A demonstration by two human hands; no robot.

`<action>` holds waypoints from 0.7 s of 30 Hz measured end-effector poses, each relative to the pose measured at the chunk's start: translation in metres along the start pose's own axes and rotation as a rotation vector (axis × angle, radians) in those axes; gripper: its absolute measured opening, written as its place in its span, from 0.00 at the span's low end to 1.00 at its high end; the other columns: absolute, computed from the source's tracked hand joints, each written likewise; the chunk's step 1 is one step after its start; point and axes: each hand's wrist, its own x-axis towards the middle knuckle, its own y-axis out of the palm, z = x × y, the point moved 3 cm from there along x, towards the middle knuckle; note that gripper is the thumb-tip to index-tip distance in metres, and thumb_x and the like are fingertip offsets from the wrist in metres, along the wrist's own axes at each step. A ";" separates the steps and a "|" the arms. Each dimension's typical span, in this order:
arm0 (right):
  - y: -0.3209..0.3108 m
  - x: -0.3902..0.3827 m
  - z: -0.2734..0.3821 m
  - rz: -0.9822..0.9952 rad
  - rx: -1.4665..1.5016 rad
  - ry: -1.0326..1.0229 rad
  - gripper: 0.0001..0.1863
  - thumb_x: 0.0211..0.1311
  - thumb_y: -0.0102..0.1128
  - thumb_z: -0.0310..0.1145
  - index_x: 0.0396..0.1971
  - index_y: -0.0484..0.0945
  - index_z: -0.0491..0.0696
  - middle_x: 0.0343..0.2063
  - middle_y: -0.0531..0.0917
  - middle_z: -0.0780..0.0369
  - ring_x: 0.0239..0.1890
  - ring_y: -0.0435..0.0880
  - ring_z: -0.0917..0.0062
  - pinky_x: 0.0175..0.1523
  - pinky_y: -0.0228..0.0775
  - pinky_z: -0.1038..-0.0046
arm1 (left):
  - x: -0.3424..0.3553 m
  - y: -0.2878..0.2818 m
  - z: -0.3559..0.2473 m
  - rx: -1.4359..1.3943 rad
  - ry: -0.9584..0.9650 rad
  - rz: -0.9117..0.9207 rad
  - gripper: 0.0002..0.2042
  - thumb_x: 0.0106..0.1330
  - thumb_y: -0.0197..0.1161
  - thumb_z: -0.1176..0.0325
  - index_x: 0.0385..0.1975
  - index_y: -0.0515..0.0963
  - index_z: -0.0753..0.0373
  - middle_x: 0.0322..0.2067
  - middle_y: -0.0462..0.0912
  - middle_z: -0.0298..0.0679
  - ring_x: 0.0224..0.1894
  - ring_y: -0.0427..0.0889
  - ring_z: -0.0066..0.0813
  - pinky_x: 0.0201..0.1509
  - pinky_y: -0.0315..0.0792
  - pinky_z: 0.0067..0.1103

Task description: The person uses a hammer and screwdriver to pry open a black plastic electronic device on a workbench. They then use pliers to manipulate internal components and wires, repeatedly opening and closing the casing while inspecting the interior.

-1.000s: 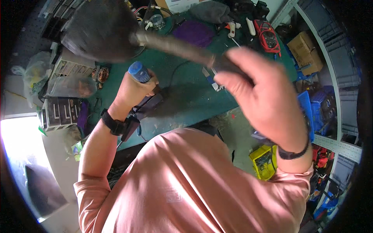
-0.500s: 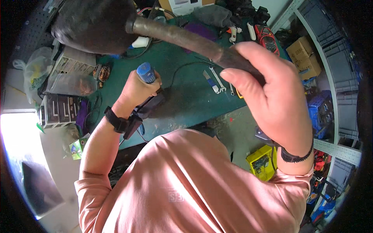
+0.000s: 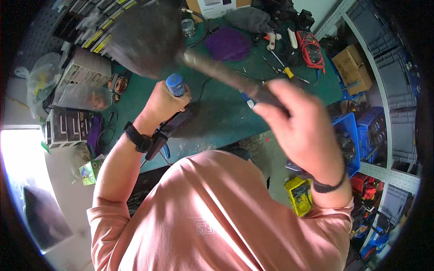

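Observation:
My right hand point(image 3: 302, 128) grips the handle of a rubber mallet point(image 3: 147, 40). Its big black head is smeared by motion and hangs just above and beyond a blue tool handle point(image 3: 175, 85). My left hand point(image 3: 159, 103) is closed round that handle, leaving its blue top sticking out of the fist; the tool's lower part is hidden, so its kind does not show. A dark object point(image 3: 174, 124) shows below and beside the left fist, its shape partly covered by the hand and wrist. Mallet and blue handle appear apart.
The green worktop point(image 3: 217, 124) holds a purple cloth point(image 3: 228, 43), a glue gun point(image 3: 271, 40), a yellow-handled screwdriver point(image 3: 288, 72) and a red multimeter point(image 3: 311, 49). Drawer units point(image 3: 68, 124) stand at left. Shelving with blue crates point(image 3: 373, 131) and a yellow bin point(image 3: 299, 196) are at right.
The mallet has swung down and to the right, its head coming nearer the blue handle. My right hand has dropped a little and moved left. The left hand has barely shifted.

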 end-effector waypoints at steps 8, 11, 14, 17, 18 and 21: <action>0.002 0.001 0.001 -0.126 0.082 -0.096 0.12 0.65 0.66 0.33 0.40 0.77 0.40 0.24 0.77 0.52 0.24 0.76 0.59 0.31 0.68 0.67 | -0.003 0.001 0.017 -0.021 0.034 -0.023 0.05 0.61 0.65 0.72 0.32 0.81 0.67 0.26 0.84 0.35 0.24 0.81 0.20 0.27 0.76 0.18; 0.027 -0.004 -0.004 0.038 -0.039 0.000 0.13 0.64 0.67 0.33 0.40 0.77 0.41 0.25 0.77 0.48 0.27 0.75 0.49 0.31 0.68 0.63 | -0.009 0.007 0.005 -0.202 0.128 -0.098 0.10 0.61 0.66 0.66 0.24 0.79 0.66 0.18 0.80 0.34 0.21 0.77 0.19 0.27 0.72 0.22; 0.026 -0.004 -0.015 -0.044 0.000 0.016 0.14 0.66 0.63 0.41 0.36 0.75 0.44 0.24 0.80 0.50 0.27 0.81 0.49 0.30 0.70 0.54 | -0.011 0.000 0.011 -0.172 0.062 -0.061 0.10 0.60 0.66 0.65 0.24 0.80 0.66 0.17 0.79 0.35 0.21 0.77 0.19 0.28 0.73 0.22; 0.015 0.007 -0.016 -0.038 0.079 0.008 0.17 0.65 0.64 0.43 0.41 0.77 0.43 0.28 0.81 0.48 0.33 0.81 0.48 0.34 0.71 0.54 | -0.012 -0.004 0.017 -0.054 0.021 -0.002 0.05 0.61 0.65 0.72 0.32 0.81 0.67 0.24 0.83 0.34 0.24 0.81 0.21 0.27 0.75 0.19; 0.014 0.014 -0.021 -0.043 0.045 0.012 0.16 0.65 0.64 0.41 0.41 0.78 0.42 0.28 0.81 0.48 0.32 0.81 0.50 0.36 0.71 0.58 | -0.011 -0.004 0.016 -0.039 0.022 0.003 0.05 0.61 0.65 0.71 0.32 0.81 0.67 0.24 0.82 0.34 0.24 0.81 0.21 0.27 0.75 0.18; 0.030 0.038 -0.045 -0.136 -0.165 -0.041 0.17 0.64 0.65 0.41 0.44 0.80 0.44 0.34 0.83 0.51 0.36 0.83 0.53 0.41 0.74 0.61 | -0.017 -0.008 0.012 -0.003 0.005 0.000 0.06 0.61 0.66 0.71 0.32 0.81 0.66 0.23 0.81 0.33 0.23 0.80 0.20 0.28 0.74 0.18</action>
